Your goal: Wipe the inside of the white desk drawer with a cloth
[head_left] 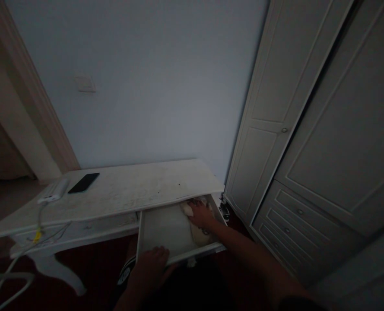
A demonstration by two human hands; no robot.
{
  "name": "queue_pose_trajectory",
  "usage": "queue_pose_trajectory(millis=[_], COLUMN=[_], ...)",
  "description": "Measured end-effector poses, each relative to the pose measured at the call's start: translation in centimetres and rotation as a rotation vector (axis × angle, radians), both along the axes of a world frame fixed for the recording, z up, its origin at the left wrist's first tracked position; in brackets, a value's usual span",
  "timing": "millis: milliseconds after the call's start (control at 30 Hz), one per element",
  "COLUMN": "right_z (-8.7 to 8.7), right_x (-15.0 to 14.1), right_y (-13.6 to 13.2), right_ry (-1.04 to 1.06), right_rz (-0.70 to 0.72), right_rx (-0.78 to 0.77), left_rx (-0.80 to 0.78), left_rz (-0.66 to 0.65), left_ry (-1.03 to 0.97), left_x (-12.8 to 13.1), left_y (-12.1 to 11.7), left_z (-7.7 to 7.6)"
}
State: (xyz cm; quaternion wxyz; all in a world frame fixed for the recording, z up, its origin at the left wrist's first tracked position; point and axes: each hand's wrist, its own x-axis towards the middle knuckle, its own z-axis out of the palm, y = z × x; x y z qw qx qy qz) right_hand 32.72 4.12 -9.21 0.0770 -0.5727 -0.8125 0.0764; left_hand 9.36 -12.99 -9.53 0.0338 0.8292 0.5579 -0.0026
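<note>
A white drawer is pulled out of the white desk. My left hand holds the drawer's front edge near its left corner, fingers over the rim. Inside the drawer, at the right and toward the back, my right hand is closed on a pale, bunched cloth. Part of the cloth spreads under my wrist along the drawer's right side, with dark marks on it. Dim light blurs the fingertips of my right hand.
A dark phone and a white power strip lie on the desk's left end. The strip's cable hangs down at the left. A grey-white wardrobe stands at the right, shoes on the floor beside it.
</note>
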Motion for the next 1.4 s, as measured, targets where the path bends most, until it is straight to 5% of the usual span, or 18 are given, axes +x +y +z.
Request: queue_pose_trajectory(millis=[300,633,1133,1400], right_z=[-0.2,-0.2,-0.6,0.2], right_x=[-9.6,-18.2,-10.0,-2.0], right_y=[1.9,-0.3,-3.6,-1.4], right_ry=[0.026,0.061,-0.149,-0.133], right_rz=[-0.053,0.252,0.932,0.788], right_rx=[-0.019,-0.033,-0.302,-0.349], left_rx=[0.048,0.075,0.446,0.429], left_rz=[-0.057,-0.089,-0.217,-0.226], left_ry=[-0.046,-0.073,-0.111,-0.1], left_x=[-0.1,-0.3,-1.3,-1.5], left_y=[0.3,0.5,0.3,0.4], left_z=[-0.4,-0.6,-2.5,-3.0])
